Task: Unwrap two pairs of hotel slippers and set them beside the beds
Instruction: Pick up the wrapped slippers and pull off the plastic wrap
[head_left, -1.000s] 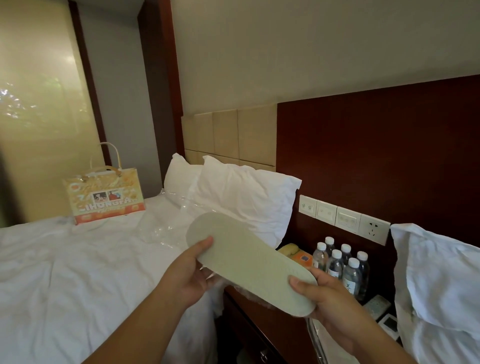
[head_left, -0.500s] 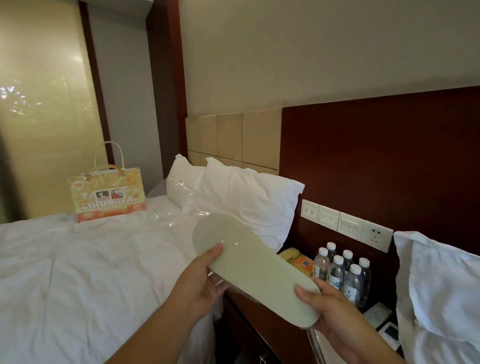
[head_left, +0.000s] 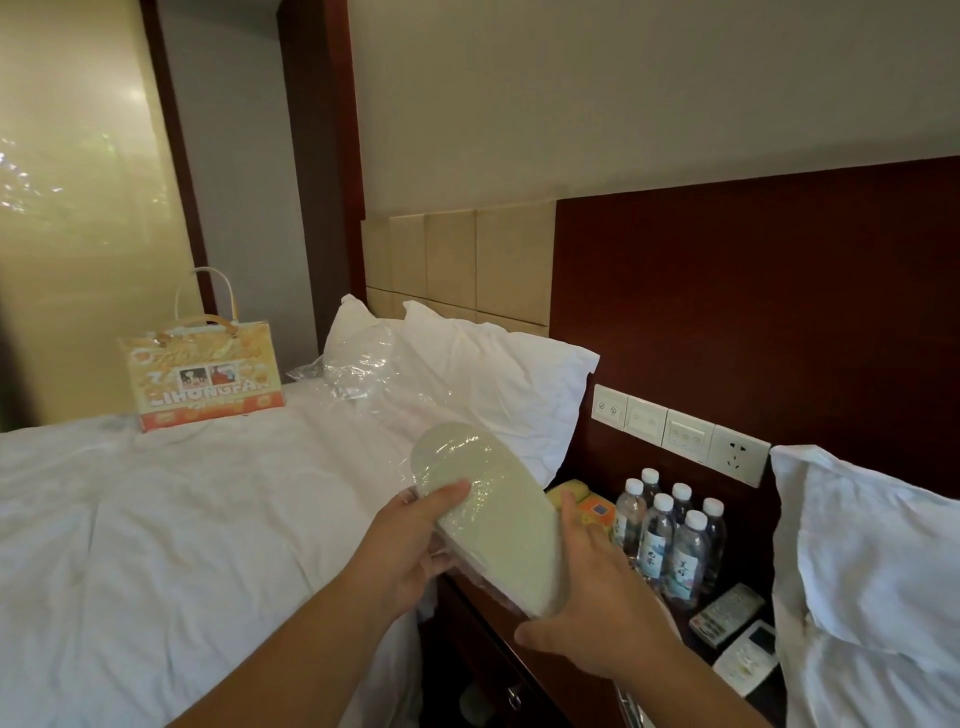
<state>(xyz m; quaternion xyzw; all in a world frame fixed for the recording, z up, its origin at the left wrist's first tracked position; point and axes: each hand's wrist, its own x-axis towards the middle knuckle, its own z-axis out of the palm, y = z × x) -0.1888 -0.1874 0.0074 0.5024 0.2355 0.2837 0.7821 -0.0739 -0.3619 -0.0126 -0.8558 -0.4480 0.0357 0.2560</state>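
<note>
Glossy clear plastic wrap (head_left: 363, 371), matt slipper sole (head_left: 493, 519), dark polished wood headboard (head_left: 753, 312)

The paper bag (head_left: 202, 379) on the bed (head_left: 156, 519) reads "LIHONGFA" in white capitals. Bottle labels (head_left: 681, 570) beside the bed are too blurred to read.
</note>
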